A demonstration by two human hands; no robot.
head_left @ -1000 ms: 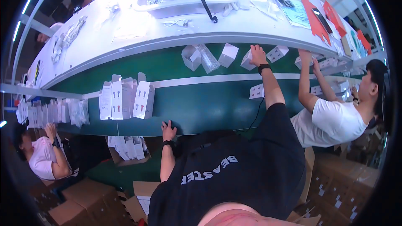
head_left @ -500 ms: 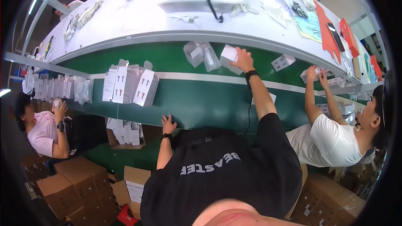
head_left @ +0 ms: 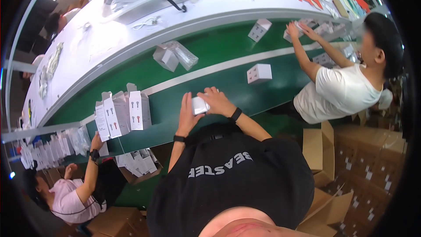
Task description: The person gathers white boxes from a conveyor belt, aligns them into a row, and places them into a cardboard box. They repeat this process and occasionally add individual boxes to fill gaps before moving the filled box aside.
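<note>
A small white box (head_left: 200, 105) is held in front of my chest, over the near edge of the dark green work surface. My left hand (head_left: 188, 115) closes round its left side, and my right hand (head_left: 217, 102) grips it from the right and top. To the left stand several white cartons (head_left: 115, 114) with raised flaps and pictures of earbuds on their faces. On the right of the same surface lies another white carton (head_left: 259, 74), away from both hands.
Beyond a pale divider, the green conveyor belt (head_left: 131, 74) carries an open box (head_left: 165, 58), bubble wrap (head_left: 186, 56) and a white carton (head_left: 260, 30). Co-workers sit left (head_left: 72, 197) and right (head_left: 351, 79). Cardboard boxes (head_left: 364, 162) crowd the floor; a white tub (head_left: 153, 1) sits on the table.
My right hand has drawn back from the belt with the white box, and my left hand has joined it. The view has swung right. The left co-worker now reaches to the standing cartons.
</note>
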